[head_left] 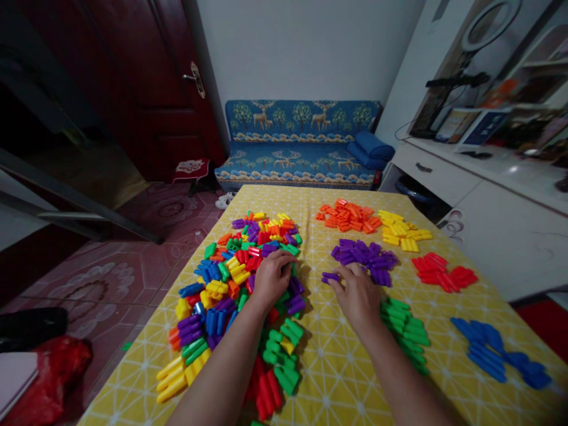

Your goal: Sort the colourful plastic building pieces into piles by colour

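My left hand (273, 275) is closed, fingers curled, over a large mixed pile of bullet-shaped plastic building pieces (239, 272) in several colours. Whatever its fingertips hold, if anything, is hidden. Low over the table, my right hand (358, 294) has its thumb and fingers at a small purple plastic piece (331, 277), which they appear to pinch. Just beyond that hand lies a heap of purple pieces (364, 254). Green pieces (403, 328) lie beside the right wrist, partly covered by the forearm.
Orange pieces (348, 216), yellow pieces (403, 229), red pieces (444, 272) and blue pieces (488, 349) form separate groups on the yellow tablecloth (337, 367). A blue patterned sofa (297, 154) stands beyond the table, and a white cabinet (501, 231) is at the right.
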A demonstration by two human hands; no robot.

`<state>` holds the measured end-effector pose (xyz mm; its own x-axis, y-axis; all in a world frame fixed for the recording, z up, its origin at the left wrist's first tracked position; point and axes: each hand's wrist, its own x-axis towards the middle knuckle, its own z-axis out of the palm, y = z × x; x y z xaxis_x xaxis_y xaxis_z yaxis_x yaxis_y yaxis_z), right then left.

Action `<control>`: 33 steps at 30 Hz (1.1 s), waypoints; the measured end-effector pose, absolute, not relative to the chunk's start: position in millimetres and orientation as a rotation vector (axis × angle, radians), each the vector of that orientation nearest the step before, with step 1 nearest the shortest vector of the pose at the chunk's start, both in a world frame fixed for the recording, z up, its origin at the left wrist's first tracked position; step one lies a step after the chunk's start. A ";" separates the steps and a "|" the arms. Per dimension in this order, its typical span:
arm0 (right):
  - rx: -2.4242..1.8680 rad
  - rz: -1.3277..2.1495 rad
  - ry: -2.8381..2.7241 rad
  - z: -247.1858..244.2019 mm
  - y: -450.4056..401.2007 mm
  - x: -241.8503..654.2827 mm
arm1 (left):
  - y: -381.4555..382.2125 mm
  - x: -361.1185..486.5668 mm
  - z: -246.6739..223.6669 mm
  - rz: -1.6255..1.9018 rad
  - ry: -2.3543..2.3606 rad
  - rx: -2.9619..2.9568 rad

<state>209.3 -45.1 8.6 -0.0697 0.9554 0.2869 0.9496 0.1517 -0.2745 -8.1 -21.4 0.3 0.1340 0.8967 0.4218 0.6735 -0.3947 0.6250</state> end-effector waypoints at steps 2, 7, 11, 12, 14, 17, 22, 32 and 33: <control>-1.708 0.140 -2.119 7.9 -50.6 204.9 | -21.2 -8.0 0.7 1.113 1.538 2.134; -1.669 0.292 -2.031 -7.3 -39.8 210.6 | -21.4 -7.3 1.1 1.121 1.551 2.127; -1.517 0.347 -1.893 -16.2 -36.7 213.4 | -22.1 -6.8 2.1 1.121 1.543 2.119; -1.458 0.414 -1.872 -17.3 -40.2 208.9 | -22.1 -6.7 2.1 1.122 1.541 2.115; -1.358 0.573 -1.821 -19.7 -50.0 194.8 | -21.8 -6.6 1.8 1.140 1.527 2.102; -1.310 0.684 -1.759 -25.2 -61.7 172.7 | -21.9 -6.7 1.5 1.228 1.510 2.035; -1.326 0.686 -1.663 -35.0 -58.3 165.4 | -24.0 -7.1 15.9 1.363 1.560 1.866; -1.301 0.688 -1.659 -37.1 -56.7 169.0 | 24.3 -7.5 57.3 0.274 1.520 2.460; -1.299 0.683 -1.660 -36.6 -57.0 168.9 | 30.0 -5.6 56.7 0.155 1.512 2.473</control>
<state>168.9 -57.0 -36.6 -0.0510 0.9498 0.3088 0.4571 0.2971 -0.8383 -5.6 30.0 56.7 0.4596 0.8875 -0.0339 0.8622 -0.4368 0.2566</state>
